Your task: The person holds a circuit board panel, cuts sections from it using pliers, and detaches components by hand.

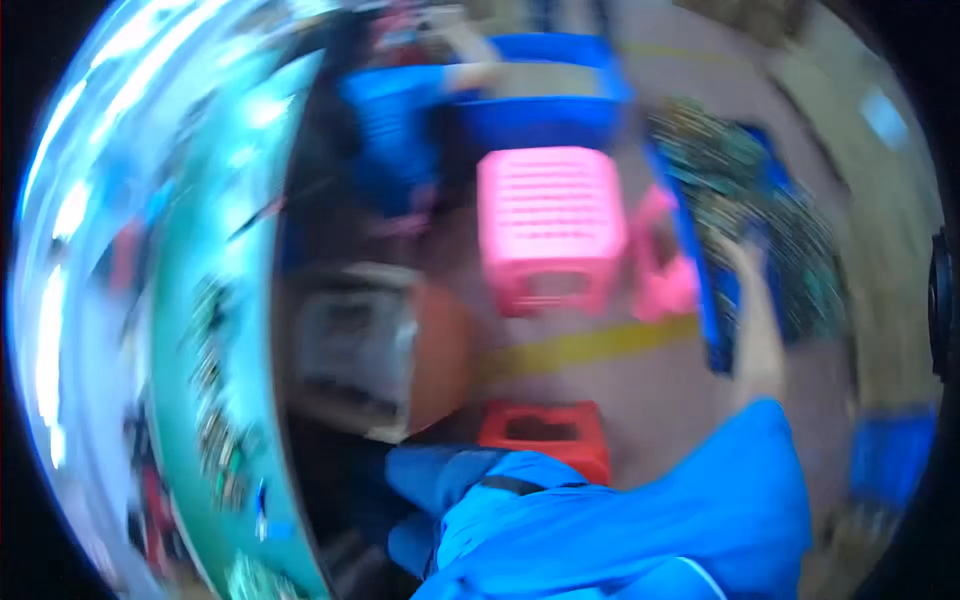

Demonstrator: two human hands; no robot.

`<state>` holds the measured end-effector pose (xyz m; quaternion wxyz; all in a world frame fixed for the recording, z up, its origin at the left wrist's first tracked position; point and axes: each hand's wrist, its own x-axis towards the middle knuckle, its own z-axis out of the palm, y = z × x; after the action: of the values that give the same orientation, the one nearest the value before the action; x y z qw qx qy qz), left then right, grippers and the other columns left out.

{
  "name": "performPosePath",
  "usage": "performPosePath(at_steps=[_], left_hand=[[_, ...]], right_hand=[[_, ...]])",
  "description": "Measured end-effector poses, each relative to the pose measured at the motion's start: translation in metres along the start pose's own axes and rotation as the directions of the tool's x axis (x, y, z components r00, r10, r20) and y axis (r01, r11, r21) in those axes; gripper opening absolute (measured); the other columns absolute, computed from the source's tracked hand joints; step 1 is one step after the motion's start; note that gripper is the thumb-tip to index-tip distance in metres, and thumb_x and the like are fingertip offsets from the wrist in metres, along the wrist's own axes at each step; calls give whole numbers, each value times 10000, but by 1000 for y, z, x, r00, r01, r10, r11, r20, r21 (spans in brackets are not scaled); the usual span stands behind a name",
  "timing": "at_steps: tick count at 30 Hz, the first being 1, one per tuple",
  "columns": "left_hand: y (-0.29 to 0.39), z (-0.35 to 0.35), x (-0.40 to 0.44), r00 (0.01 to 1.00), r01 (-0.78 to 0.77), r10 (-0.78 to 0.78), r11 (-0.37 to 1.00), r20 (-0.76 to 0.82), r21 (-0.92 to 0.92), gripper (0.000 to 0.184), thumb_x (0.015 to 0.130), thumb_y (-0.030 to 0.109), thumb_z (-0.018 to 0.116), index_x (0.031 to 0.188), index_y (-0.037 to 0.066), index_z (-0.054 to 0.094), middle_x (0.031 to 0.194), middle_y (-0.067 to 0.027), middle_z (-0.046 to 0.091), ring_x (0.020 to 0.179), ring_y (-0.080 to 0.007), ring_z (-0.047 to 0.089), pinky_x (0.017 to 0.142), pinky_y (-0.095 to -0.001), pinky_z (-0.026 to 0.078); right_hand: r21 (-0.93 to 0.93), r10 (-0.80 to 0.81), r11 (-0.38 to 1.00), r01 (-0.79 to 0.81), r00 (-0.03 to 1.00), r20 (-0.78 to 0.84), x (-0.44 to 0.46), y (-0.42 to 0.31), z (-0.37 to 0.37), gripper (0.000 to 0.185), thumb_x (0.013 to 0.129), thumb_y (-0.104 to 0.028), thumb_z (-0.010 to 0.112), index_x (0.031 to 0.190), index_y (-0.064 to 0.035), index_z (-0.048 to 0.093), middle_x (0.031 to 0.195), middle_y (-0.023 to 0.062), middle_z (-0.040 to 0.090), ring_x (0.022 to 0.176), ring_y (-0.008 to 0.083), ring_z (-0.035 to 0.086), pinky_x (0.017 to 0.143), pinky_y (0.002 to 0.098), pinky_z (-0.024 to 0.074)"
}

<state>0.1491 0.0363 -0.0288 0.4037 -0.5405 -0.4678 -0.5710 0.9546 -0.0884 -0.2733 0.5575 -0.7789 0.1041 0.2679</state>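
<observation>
My right hand (737, 250) reaches out to the right, bare-armed below a blue sleeve, into a blue crate (690, 240). The crate is heaped with many small dark-green and brownish pieces (790, 240), too blurred to name. My hand lies over the near part of this heap. Its fingers are smeared by motion, so I cannot make out whether it grips any of the pieces. My left hand does not show.
A pink stool (550, 225) stands ahead, backed by a blue bin (545, 115) and a person in blue (395, 130). Below me is a red stool (560, 430). Left, a green worktable (240, 330) carries a strip of small pieces; a box (440, 350) sits beside it.
</observation>
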Motion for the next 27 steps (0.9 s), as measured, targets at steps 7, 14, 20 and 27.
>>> performPosePath(at_steps=[7,14,20,27], left_hand=[[-75,-100,-30,626,779,-764,621,-156,84,757,811,-73,624,1485,-3,288,1487,-240,344,1334,-369,411,1126,-414,339],[-27,-83,-18,459,885,-885,449,-73,124,687,855,-49,597,1478,9,313,1497,-186,345,1395,-323,326,1158,-413,270],[9,-57,-13,377,925,-897,379,230,-35,583,886,-36,573,1437,20,393,1454,-168,402,1371,-296,360,1160,-400,267],[37,-42,-28,269,963,-825,237,496,-129,407,945,-40,525,1346,16,489,1357,-145,504,1279,-222,479,1086,-310,384]], right_hand=[[-100,225,968,-230,622,750,-362,-168,321,531,911,-262,691,1348,0,543,1285,159,615,1132,258,609,962,333,489],[54,-229,960,274,662,714,-403,-184,281,472,892,-229,709,1289,0,598,1256,134,636,1110,227,615,942,316,489],[110,-603,735,669,571,557,-93,-72,49,423,876,-201,725,1239,0,645,1231,112,655,1091,201,620,925,301,489],[-231,-731,683,693,645,-225,-60,-40,-98,408,820,-276,770,1090,22,698,1035,129,703,909,217,655,807,317,516]])
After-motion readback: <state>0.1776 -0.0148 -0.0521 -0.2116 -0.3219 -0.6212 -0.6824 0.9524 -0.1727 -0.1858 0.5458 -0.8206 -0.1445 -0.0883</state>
